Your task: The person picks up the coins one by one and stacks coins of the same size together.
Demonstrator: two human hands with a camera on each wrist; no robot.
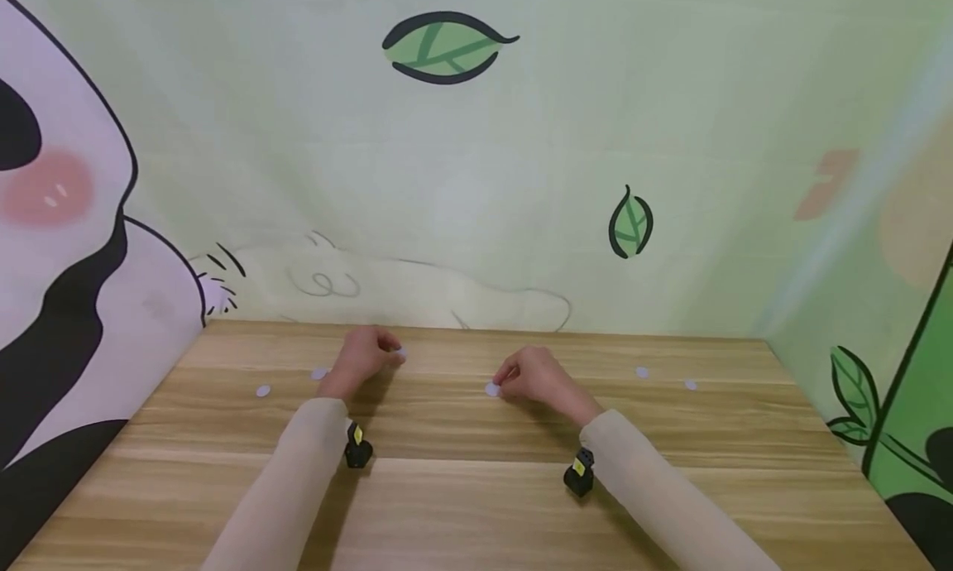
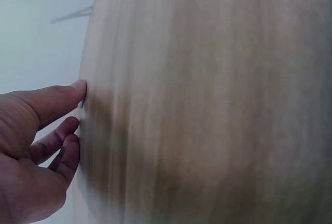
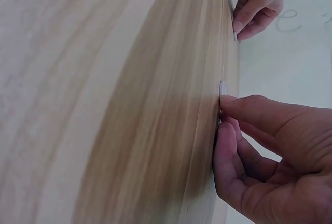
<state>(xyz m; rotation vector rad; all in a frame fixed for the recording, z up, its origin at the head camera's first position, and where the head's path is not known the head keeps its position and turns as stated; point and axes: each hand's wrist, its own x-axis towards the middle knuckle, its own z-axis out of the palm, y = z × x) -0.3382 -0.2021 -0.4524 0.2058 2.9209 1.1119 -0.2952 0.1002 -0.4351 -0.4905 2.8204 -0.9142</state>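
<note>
My left hand (image 1: 365,356) pinches a small white disc (image 1: 402,354) between thumb and fingers near the table's far edge. In the left wrist view, the left hand (image 2: 36,146) has its thumb and fingertips at the tabletop, and only a sliver of the disc (image 2: 81,105) shows. Right of centre, my right hand (image 1: 539,381) grips another white disc (image 1: 492,389) at the table surface. The right wrist view shows this disc (image 3: 222,87) edge-on at the fingertips of the right hand (image 3: 280,151). Its underside is hidden.
Two white discs, an outer one (image 1: 264,391) and one (image 1: 320,373) beside the left wrist, lie on the left. Two more, a nearer-in disc (image 1: 642,372) and an outer disc (image 1: 691,385), lie on the right. Behind the wooden table (image 1: 462,505) hangs a printed backdrop (image 1: 476,182).
</note>
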